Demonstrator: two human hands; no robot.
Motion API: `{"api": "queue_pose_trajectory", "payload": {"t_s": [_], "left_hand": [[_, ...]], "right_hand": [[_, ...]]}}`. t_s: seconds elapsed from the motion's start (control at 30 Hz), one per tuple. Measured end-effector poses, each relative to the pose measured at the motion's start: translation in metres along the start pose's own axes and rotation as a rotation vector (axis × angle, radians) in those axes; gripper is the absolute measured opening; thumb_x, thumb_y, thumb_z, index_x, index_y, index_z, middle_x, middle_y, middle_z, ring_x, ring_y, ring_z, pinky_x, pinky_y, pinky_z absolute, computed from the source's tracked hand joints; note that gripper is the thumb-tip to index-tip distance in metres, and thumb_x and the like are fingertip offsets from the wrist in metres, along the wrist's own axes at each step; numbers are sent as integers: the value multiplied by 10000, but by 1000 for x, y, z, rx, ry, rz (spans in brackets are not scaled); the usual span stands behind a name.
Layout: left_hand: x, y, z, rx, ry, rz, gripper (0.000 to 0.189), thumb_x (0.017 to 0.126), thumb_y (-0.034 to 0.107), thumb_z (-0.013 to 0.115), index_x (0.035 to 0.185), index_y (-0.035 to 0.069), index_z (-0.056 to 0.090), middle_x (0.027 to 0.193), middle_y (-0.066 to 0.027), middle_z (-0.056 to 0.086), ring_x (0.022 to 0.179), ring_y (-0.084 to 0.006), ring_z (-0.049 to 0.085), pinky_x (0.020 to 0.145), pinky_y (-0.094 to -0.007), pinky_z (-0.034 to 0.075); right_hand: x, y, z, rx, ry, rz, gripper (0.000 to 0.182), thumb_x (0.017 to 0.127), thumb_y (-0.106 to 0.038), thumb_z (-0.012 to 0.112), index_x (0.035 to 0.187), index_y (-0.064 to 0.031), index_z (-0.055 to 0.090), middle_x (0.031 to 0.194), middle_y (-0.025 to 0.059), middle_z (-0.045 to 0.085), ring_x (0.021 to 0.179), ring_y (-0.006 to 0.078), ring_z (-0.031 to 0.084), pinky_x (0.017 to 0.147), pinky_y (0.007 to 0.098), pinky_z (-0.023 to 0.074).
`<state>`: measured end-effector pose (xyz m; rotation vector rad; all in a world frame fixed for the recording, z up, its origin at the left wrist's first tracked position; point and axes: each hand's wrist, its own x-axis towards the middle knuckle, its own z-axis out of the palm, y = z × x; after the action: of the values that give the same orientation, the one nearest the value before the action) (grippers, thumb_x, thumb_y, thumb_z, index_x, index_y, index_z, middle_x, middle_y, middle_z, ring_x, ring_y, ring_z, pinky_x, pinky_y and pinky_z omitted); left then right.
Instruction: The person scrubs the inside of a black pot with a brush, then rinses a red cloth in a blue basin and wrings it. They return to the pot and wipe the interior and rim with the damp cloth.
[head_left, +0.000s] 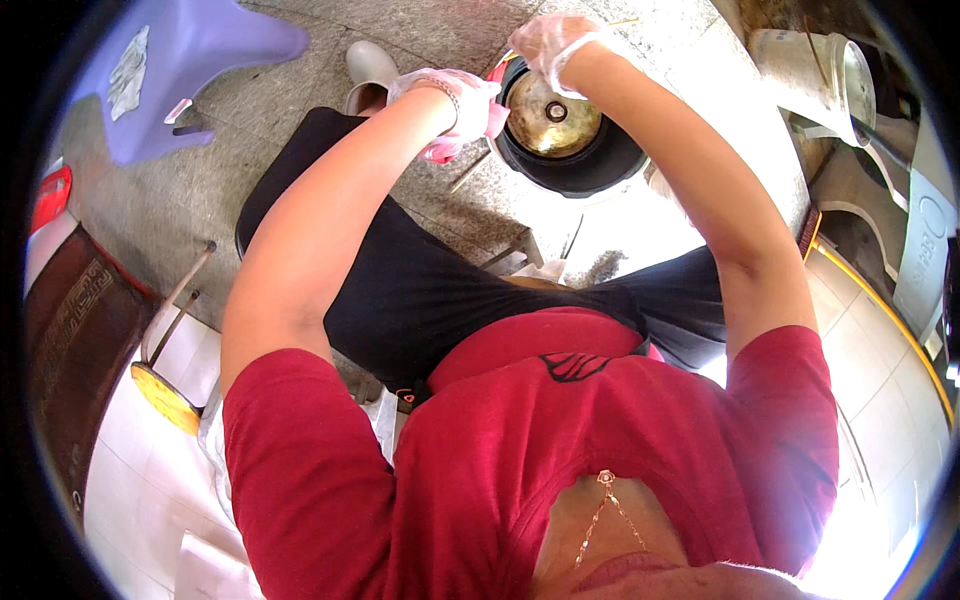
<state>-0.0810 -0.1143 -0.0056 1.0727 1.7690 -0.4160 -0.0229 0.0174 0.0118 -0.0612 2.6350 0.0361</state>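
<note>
My left hand (450, 105), in a clear plastic glove, is closed on a soft pink-red item (495, 120) whose material I cannot tell. More of it hangs below the palm. My right hand (559, 45), also gloved, is at the far rim of a round black container (574, 174); its fingertips are near a red strip (497, 71), and its grip is unclear. A worn, brass-coloured metal disc (555, 124) with a central knob or hole is inside the container. One thin stick (469, 172) lies left of the container, another (626, 21) shows beyond my right hand.
A purple plastic stool (180, 45) bearing a crumpled wrapper stands at upper left. Near it is a white rubber boot (371, 64). A round yellow-topped stool (166, 397) lies tipped at left. A whitish bucket (806, 79) and a yellow broom handle (885, 300) are at right.
</note>
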Motion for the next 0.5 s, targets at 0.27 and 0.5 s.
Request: {"api": "queue_pose_trajectory", "payload": {"t_s": [0.27, 0.5], "left_hand": [[4, -6, 29, 1128, -173, 509, 332, 808, 302, 533, 967, 17, 590, 862, -146, 646, 763, -272, 599, 776, -401, 467], [25, -3, 65, 638, -61, 581, 229, 821, 266, 501, 906, 111, 646, 836, -24, 667, 859, -195, 586, 954, -276, 367]], "right_hand": [[-15, -14, 8, 102, 47, 147, 126, 812, -127, 524, 905, -92, 602, 892, 119, 643, 844, 291, 634, 691, 382, 521], [-104, 8, 60, 194, 24, 340, 121, 842, -121, 474, 913, -73, 559, 912, 144, 636, 855, 312, 628, 729, 395, 508]]}}
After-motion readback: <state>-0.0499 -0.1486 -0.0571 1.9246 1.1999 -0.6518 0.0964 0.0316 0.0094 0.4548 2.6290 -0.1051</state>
